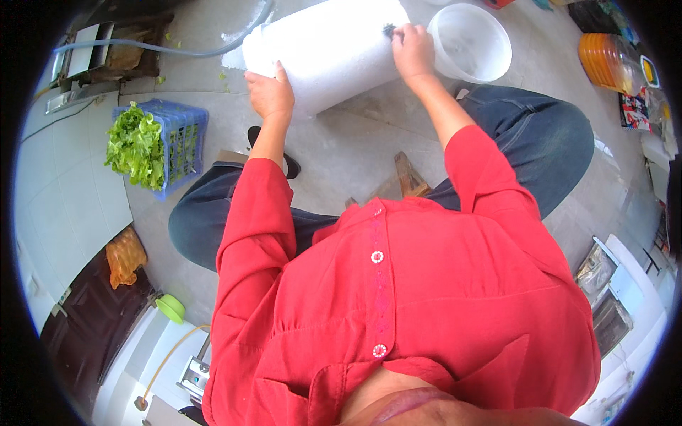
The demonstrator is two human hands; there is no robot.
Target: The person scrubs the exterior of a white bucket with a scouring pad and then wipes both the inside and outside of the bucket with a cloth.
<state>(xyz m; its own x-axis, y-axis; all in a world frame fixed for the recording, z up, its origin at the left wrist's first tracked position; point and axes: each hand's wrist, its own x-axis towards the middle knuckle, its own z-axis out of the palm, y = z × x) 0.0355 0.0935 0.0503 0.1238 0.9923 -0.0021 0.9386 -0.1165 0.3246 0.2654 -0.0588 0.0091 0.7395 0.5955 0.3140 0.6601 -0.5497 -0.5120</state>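
In front of me lies a large white foam box (330, 48), its smooth long face turned up. My left hand (272, 95) holds its near left corner, the thumb against the face. Near the box's right end, my right hand (415, 53) pinches a small dark scouring pad (389, 30) against the surface. Just right of that hand stands a translucent white plastic bucket (469, 45). What the bucket holds is hard to make out.
At left sits a blue plastic crate (184, 120) of leafy green lettuce (136, 146). A grey-blue hose (208, 53) curves past the box's left end. Wooden stool legs (409, 175) show between my knees. A jug of orange liquid (607, 61) stands at far right.
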